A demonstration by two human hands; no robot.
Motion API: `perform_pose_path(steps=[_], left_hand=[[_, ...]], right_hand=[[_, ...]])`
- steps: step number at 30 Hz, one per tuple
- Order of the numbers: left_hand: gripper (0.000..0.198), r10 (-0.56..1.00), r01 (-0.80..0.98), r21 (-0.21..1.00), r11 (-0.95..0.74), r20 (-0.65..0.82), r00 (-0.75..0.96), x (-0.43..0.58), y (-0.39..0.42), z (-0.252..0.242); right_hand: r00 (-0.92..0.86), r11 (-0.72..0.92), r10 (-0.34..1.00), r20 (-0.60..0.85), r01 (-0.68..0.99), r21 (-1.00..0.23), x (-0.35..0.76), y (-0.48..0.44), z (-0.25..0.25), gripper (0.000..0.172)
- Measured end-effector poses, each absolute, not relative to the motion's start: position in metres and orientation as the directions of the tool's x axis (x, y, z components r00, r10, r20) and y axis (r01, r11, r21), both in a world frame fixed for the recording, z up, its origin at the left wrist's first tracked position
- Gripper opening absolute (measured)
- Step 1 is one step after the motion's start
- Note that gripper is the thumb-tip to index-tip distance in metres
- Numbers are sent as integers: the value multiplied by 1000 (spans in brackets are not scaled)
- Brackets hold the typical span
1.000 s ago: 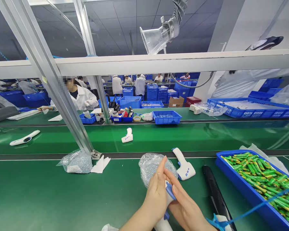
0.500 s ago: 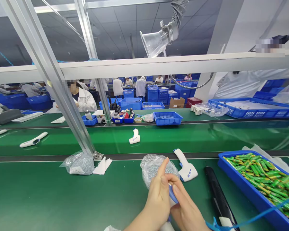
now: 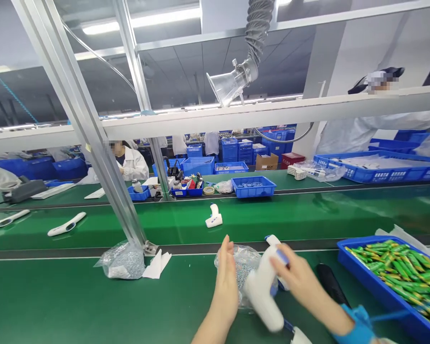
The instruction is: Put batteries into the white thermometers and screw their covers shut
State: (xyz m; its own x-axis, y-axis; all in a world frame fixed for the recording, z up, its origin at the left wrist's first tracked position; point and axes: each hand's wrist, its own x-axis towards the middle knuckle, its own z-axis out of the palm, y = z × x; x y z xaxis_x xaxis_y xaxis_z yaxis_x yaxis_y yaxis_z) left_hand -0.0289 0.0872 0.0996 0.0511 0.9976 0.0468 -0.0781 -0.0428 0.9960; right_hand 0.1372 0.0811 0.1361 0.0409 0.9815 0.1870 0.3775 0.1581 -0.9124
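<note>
My right hand [image 3: 296,273] grips a white forehead thermometer gun [image 3: 263,291], slightly smeared by motion, by its blue-trimmed end. To its left, my left hand [image 3: 226,279] is upright with its fingers stretched out, holding nothing. Behind both hands lies a clear plastic bag of small metal screws [image 3: 241,270], partly covered by them. A second thermometer gun [image 3: 273,240] is on the table behind my right hand, mostly hidden. At the bottom edge, a white and blue piece [image 3: 299,335] shows only in part. A blue strap [image 3: 356,327] circles my right wrist.
On the right are a black tool [image 3: 332,284] and a blue tray [image 3: 380,291] of green batteries. Another screw bag [image 3: 123,263] and white paper [image 3: 157,265] lie left, by a metal post [image 3: 103,157]. The green conveyor [image 3: 179,222] carries another thermometer gun [image 3: 214,216]. Co-workers are beyond.
My hands have parted. The thermometer gun, formerly between them, is now in my right hand, moved right and turned. The view has tilted up, and the conveyor items appear farther right.
</note>
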Motion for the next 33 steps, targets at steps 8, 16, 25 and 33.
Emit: perform_pose_path(steps=[8,16,25,33], left_hand=[[54,996,279,956,-87,93,-10,-64,124,74],[42,987,685,711,-158,137,86,-49,220,75],[31,972,913,333,-236,63,228,-32,270,79],[40,941,904,267,-335,147,305,-102,180,79]], right_hand=[[266,-62,963,44,378,-924,248,113,107,40],[16,112,985,169,685,-719,290,81,42,41],[-262,284,958,118,797,-533,239,99,41,60],[-284,279,955,82,772,-572,237,103,52,58]])
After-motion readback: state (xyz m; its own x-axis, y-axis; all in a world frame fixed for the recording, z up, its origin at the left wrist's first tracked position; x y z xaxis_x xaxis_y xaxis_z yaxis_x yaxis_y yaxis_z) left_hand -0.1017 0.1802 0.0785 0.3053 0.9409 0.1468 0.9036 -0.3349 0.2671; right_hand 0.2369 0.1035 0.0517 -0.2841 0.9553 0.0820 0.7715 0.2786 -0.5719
